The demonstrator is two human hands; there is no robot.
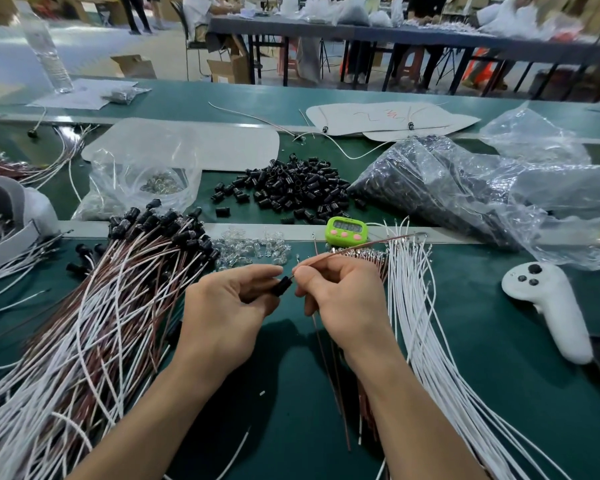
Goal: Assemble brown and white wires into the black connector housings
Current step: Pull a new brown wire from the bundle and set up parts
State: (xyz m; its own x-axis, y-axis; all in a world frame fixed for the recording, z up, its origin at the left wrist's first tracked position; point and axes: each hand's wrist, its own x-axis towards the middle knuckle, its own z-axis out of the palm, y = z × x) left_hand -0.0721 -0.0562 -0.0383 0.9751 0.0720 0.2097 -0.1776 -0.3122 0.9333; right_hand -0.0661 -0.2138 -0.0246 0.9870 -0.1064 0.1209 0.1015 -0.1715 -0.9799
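Note:
My left hand (227,306) pinches a small black connector housing (282,285) between thumb and fingers, just above the green table. My right hand (343,296) pinches a brown wire (361,245) whose near tip meets the housing's end; the wire runs up and right toward the timer. More brown wire strands (329,372) hang below my right hand. A heap of loose black housings (291,188) lies further back. Finished brown and white wires with housings (118,289) pile up at left. Loose white wires (426,323) fan out at right.
A green timer (347,230) stands behind my hands, with clear small bulbs (253,247) beside it. A white controller (548,306) lies at right. Plastic bags of parts (465,188) sit at back right, another bag (142,178) at back left. People work at far tables.

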